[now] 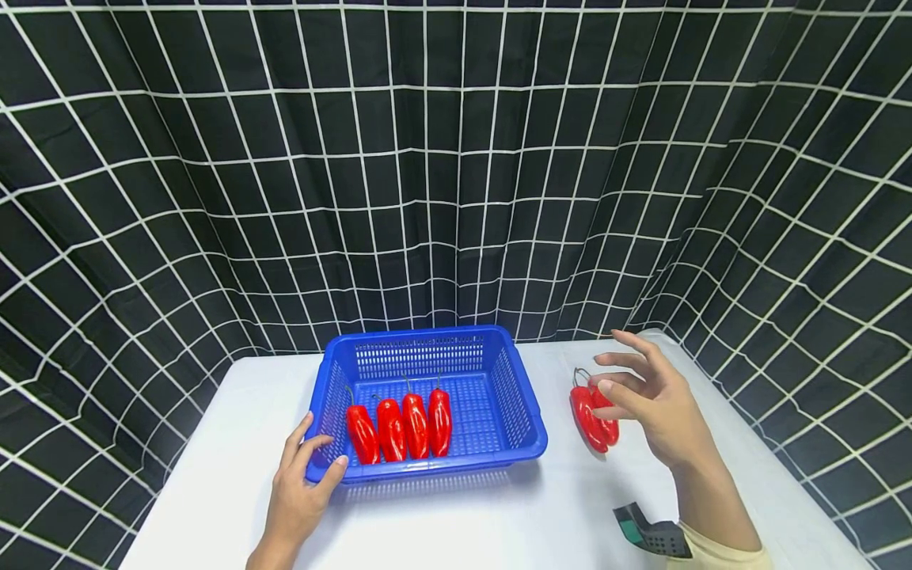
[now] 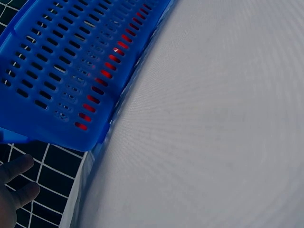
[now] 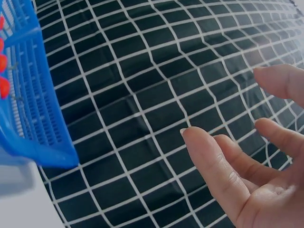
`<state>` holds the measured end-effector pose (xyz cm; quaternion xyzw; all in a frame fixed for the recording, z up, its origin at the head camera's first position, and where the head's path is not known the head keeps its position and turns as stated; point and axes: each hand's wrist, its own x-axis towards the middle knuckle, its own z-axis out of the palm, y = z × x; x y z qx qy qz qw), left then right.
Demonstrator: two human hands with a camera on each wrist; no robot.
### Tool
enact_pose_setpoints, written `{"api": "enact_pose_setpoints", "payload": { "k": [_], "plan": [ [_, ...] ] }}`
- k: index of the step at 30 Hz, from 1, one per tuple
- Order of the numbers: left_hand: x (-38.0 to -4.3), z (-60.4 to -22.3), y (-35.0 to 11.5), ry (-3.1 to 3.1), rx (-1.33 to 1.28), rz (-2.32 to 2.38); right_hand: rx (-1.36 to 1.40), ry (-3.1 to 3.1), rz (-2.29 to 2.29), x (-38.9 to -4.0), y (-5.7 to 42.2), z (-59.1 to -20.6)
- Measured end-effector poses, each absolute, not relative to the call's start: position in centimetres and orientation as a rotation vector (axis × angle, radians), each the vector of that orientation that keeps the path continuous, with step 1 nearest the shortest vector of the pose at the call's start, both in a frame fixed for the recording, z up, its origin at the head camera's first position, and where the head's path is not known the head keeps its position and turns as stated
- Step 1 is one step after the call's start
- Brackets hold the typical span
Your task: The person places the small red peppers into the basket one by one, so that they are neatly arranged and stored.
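Note:
In the head view, several red chili peppers (image 1: 416, 426) with thin stems lie side by side in a blue perforated plastic basket (image 1: 523, 423). My left hand (image 1: 298, 487) rests at the basket's front left corner, with thumb and index finger reaching over the rim. Two of its fingers (image 2: 23, 192) show beside the basket in the left wrist view. To the right of the basket, two more red peppers (image 1: 586, 419) lie together on the white table. Just over them hovers my right hand (image 1: 666, 408), fingers spread and bent, holding nothing; it partly hides one pepper.
A white cloth (image 1: 427, 526) covers the table. Behind it and at both sides hangs a black curtain (image 1: 456, 182) with a white grid. A dark strap piece (image 1: 654, 530) sits at my right wrist beside a pale sleeve (image 1: 720, 554).

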<state>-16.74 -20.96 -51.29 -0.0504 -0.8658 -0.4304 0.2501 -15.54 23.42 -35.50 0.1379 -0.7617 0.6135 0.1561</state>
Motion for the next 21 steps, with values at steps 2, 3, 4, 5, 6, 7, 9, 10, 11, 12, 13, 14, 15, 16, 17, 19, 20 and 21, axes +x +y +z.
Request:
{"api": "enact_pose_setpoints", "payload": {
  "k": [2,3,4,5,6,7,9,10,11,12,13,14,15,16,17,19,20,21],
  "plan": [
    [-16.7,-51.3,-21.0,-2.359,-0.136,-1.17,0.391,-2.181,1.75,-15.8,23.8,-35.7],
    [-16.7,-51.3,-21.0,-2.36,-0.136,-1.169,0.385,-2.189,1.731,-15.9,23.9,-35.8],
    [-16.7,-51.3,-21.0,-2.362,-0.136,-1.166,0.381,-2.197,1.713,-16.0,24.1,-35.9],
    [-16.7,-51.3,-21.0,-2.362,-0.135,-1.167,0.374,-2.204,1.7,-16.1,24.3,-36.1],
    [-16.7,-51.3,-21.0,-2.364,-0.134,-1.166,0.366,-2.212,1.688,-16.3,24.4,-36.2],
    [-16.7,-51.3,-21.0,-2.366,-0.134,-1.165,0.355,-2.219,1.678,-16.4,24.6,-36.4],
    [-16.7,-51.3,-21.0,-2.365,-0.134,-1.168,0.336,-2.237,1.657,-16.6,25.0,-36.6],
    [-16.7,-51.3,-21.0,-2.364,-0.134,-1.166,0.326,-2.241,1.659,-16.7,25.2,-36.8],
    [-16.7,-51.3,-21.0,-2.362,-0.136,-1.167,0.316,-2.246,1.658,-16.9,25.4,-36.9],
    [-16.7,-51.3,-21.0,-2.361,-0.137,-1.166,0.31,-2.251,1.655,-17.0,25.6,-37.0],
    [-16.7,-51.3,-21.0,-2.358,-0.139,-1.166,0.303,-2.256,1.653,-17.1,25.8,-37.2],
    [-16.7,-51.3,-21.0,-2.356,-0.14,-1.165,0.297,-2.262,1.653,-17.3,26.0,-37.4],
    [-16.7,-51.3,-21.0,-2.354,-0.141,-1.165,0.292,-2.265,1.654,-17.5,26.3,-37.5],
    [-16.7,-51.3,-21.0,-2.352,-0.142,-1.164,0.284,-2.27,1.652,-17.7,26.5,-37.7],
    [-16.7,-51.3,-21.0,-2.351,-0.143,-1.165,0.277,-2.277,1.645,-17.9,26.8,-37.9],
    [-16.7,-51.3,-21.0,-2.349,-0.144,-1.166,0.258,-2.29,1.645,-18.3,27.3,-38.3],
    [-16.7,-51.3,-21.0,-2.348,-0.145,-1.167,0.25,-2.296,1.645,-18.5,27.6,-38.5],
    [-16.8,-51.3,-20.9,-2.347,-0.146,-1.168,0.239,-2.304,1.644,-18.6,27.9,-38.7]
  ]
}}
